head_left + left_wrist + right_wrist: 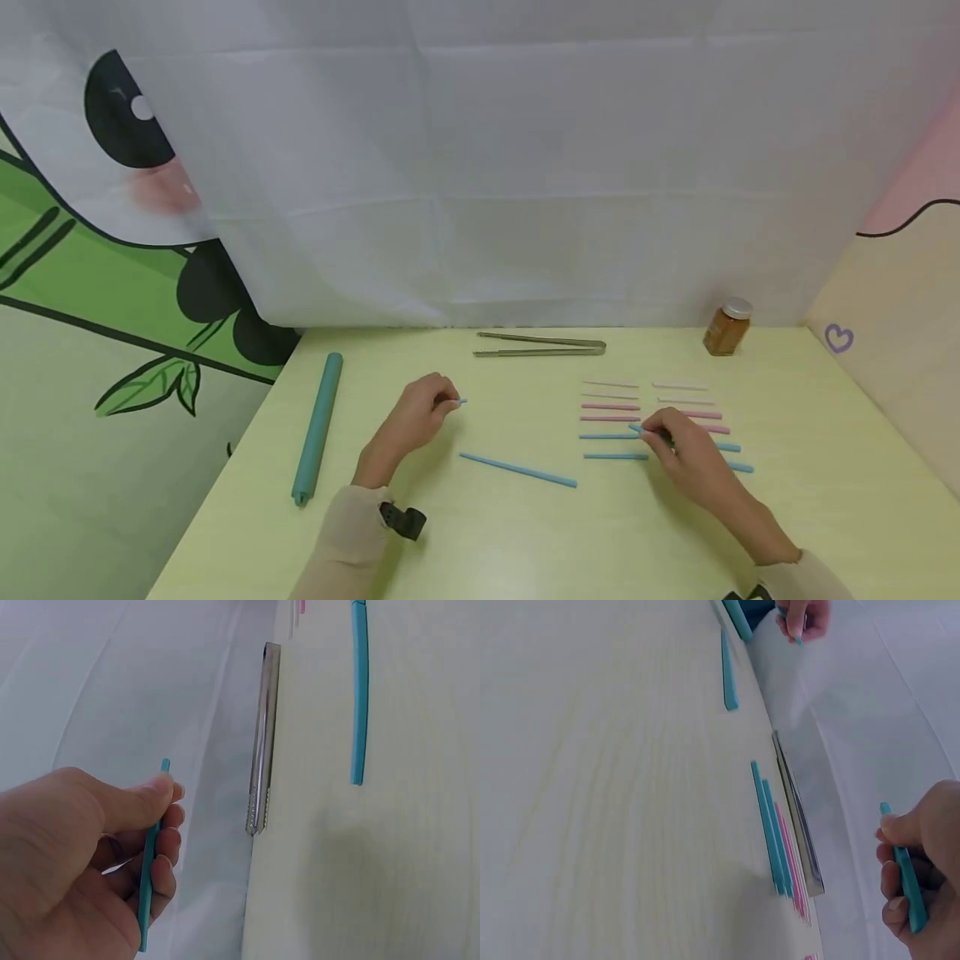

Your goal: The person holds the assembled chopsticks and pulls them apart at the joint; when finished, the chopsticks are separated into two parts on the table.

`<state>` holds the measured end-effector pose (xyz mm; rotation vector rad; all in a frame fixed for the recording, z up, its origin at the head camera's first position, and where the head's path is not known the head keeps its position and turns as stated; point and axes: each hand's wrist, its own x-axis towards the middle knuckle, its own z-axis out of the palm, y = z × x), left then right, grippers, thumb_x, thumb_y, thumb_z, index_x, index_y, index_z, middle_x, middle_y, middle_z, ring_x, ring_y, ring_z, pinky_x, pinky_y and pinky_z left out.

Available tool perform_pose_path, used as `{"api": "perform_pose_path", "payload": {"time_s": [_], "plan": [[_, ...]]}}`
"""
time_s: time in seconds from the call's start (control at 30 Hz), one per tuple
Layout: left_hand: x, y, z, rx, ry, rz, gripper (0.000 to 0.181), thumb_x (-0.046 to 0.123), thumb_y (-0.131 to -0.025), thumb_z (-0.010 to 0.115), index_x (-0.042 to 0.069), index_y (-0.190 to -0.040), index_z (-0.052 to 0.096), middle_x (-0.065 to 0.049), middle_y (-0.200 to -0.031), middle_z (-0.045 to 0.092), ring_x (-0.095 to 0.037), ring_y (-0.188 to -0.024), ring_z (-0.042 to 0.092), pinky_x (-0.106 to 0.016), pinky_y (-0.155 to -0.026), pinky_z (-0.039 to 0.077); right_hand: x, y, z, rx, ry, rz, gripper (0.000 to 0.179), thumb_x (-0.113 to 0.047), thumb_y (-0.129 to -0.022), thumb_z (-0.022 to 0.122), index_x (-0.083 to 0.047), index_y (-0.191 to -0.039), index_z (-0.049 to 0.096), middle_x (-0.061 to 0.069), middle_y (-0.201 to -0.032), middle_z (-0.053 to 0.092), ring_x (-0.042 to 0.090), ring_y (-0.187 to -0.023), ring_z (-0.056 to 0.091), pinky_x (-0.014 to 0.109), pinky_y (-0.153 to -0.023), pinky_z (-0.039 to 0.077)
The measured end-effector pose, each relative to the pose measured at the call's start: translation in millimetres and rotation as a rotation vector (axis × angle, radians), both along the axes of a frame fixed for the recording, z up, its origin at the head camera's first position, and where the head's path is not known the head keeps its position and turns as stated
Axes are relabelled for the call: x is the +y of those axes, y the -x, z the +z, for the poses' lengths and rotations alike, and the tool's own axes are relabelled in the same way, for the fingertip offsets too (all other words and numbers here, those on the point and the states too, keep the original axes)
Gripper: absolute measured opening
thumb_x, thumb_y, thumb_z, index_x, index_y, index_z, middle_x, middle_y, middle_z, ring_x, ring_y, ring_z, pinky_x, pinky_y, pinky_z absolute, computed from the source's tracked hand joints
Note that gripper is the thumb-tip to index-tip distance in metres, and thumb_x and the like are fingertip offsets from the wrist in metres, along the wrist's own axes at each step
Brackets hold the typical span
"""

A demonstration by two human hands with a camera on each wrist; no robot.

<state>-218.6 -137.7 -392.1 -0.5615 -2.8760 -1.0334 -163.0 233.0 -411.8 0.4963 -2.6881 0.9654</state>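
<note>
My left hand (422, 410) is above the table left of centre, pinching a thin blue stick (145, 900) between thumb and fingers. Its tip pokes out past the thumb. With its thumb and fingers, my right hand (688, 457) grips a thicker blue stick (912, 892), over the rows of sticks on the right. Between the hands lies a longer blue stick (517, 470), slightly slanted. Two columns of sticks lie at the right: blue sticks (615, 457) nearest me, then pink sticks (610, 407), then white sticks (679, 386). The right hand partly hides the right column.
Metal tongs (540, 352) lie at the back middle of the table. A small brown jar (724, 333) with a silvery lid stands at the back right. On the left lies a long teal roll (318, 429). A white sheet (487, 167) hangs behind the table.
</note>
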Motion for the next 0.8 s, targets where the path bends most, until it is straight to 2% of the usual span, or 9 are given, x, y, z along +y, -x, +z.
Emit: {"api": "perform_pose_path", "payload": {"time_s": [0.1,0.23,0.47,0.63,0.8], "plan": [[-8.0,1.1,3.6,-0.035,-0.032,-0.011,0.005,0.01,-0.094,0.06,0.008,-0.09,0.063,-0.002,-0.085,0.055,-0.013,-0.071,0.047,-0.026,-0.064,0.043,17.4,-1.8,1.7,0.006,0.002,-0.026,0.004,-0.005,-0.092,0.062,-0.007,-0.095,0.06,-0.001,-0.078,0.055,0.002,-0.067,0.043,0.021,-0.057,0.04],[3.0,1.6,0.3,-0.027,-0.026,-0.057,0.005,0.013,-0.095,0.06,0.01,-0.093,0.063,0.001,-0.087,0.055,-0.01,-0.074,0.049,-0.024,-0.067,0.045,28.3,-2.6,1.3,0.044,0.002,-0.058,0.005,-0.007,-0.09,0.065,-0.01,-0.093,0.063,-0.004,-0.08,0.059,0.001,-0.066,0.044,0.02,-0.056,0.04],[37.2,-6.4,-11.8,-0.003,-0.01,-0.127,0.01,0.019,-0.096,0.059,0.012,-0.1,0.064,0.002,-0.087,0.055,-0.01,-0.074,0.048,-0.025,-0.068,0.044,53.7,-10.1,-7.5,0.124,-0.016,-0.088,0.014,-0.004,-0.082,0.073,-0.015,-0.091,0.069,-0.01,-0.081,0.056,-0.003,-0.069,0.045,0.014,-0.058,0.038],[67.1,-16.1,-19.7,-0.03,-0.044,-0.189,0.015,0.022,-0.097,0.057,0.013,-0.104,0.066,0.002,-0.089,0.054,-0.009,-0.076,0.048,-0.023,-0.069,0.044,78.5,-18.8,-13.9,0.079,-0.03,-0.106,0.015,-0.004,-0.083,0.072,-0.015,-0.094,0.071,-0.009,-0.083,0.057,-0.003,-0.07,0.043,0.015,-0.058,0.036],[99.9,-24.6,-30.0,-0.019,-0.012,-0.253,0.016,0.019,-0.098,0.055,0.015,-0.107,0.068,0.003,-0.09,0.05,-0.006,-0.079,0.049,-0.018,-0.07,0.043,94.3,-25.2,-20.2,0.062,-0.041,-0.082,0.018,0.001,-0.083,0.07,-0.012,-0.095,0.071,-0.008,-0.083,0.058,-0.004,-0.069,0.041,0.017,-0.056,0.035]]}}
